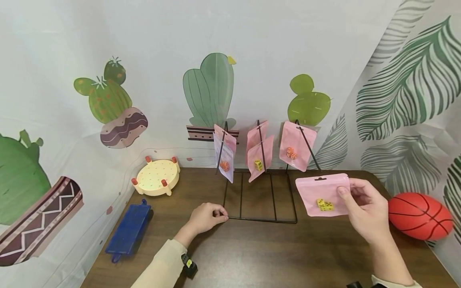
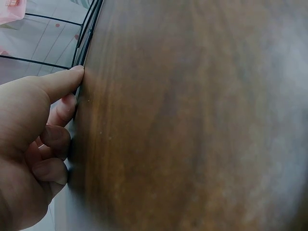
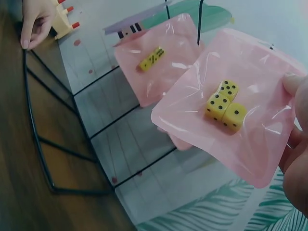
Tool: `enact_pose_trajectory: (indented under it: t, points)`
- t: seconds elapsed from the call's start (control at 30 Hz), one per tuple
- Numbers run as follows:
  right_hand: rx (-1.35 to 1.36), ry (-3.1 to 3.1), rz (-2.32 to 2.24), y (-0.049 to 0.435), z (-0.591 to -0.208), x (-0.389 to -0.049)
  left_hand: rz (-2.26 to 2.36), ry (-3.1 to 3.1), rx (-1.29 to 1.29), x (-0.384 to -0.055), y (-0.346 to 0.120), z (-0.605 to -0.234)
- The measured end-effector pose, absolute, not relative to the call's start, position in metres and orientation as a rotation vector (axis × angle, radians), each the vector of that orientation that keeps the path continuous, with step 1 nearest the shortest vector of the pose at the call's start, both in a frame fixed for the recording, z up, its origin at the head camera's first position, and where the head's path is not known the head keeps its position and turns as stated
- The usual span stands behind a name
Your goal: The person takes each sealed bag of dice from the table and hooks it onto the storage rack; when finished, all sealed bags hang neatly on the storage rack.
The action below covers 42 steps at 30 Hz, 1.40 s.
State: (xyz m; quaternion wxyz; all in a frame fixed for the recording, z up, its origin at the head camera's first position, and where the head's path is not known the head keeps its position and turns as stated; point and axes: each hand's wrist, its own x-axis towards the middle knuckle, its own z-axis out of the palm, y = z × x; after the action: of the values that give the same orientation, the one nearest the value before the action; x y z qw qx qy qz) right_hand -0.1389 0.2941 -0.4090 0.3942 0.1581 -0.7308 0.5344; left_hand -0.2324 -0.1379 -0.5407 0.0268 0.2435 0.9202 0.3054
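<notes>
My right hand [image 1: 369, 216] pinches a pink zip pouch [image 1: 308, 196] by its right edge, right of the black wire display rack [image 1: 261, 219]. Yellow dice [image 3: 225, 106] show through its front. With thumb and fingertips, my left hand [image 1: 206, 218] holds the front left corner of the rack's base, as the left wrist view also shows. From the rack's prongs hang a lilac pouch [image 1: 225, 154] with orange dice at left, a pink pouch [image 1: 255, 156] with yellow dice in the middle, and another pink pouch [image 1: 296, 138] with orange dice at right. More pink pouches are partly hidden behind.
At the table's left lie a blue tray-like item [image 1: 128, 230] and a round cream stand [image 1: 157, 176] with red-tipped legs. A red ball [image 1: 419, 216] with black lines sits by the right edge, near my right wrist. A printed cloth [image 1: 263, 32] covers the wall behind.
</notes>
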Motion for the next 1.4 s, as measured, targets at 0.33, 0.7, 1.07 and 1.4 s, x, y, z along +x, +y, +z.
enact_pose_trajectory:
  t: [0.33, 0.7, 1.07, 1.4]
  points:
    - [0.434, -1.696, 1.453, 0.281, -0.402, -0.143, 0.949, 2.843, 0.748, -0.233, -0.139, -0.542]
    - [0.3, -1.748, 1.476, 0.278, -0.401, -0.146, 0.95, 2.846, 0.753, -0.233, -0.139, -0.542]
    - [0.168, -1.831, 1.454, 0.273, -0.4, -0.154, 0.952, 2.842, 0.746, -0.235, -0.139, -0.544]
    - [0.162, -1.654, 1.686, 0.264, -0.401, -0.182, 0.956, 2.841, 0.745, -0.235, -0.14, -0.545]
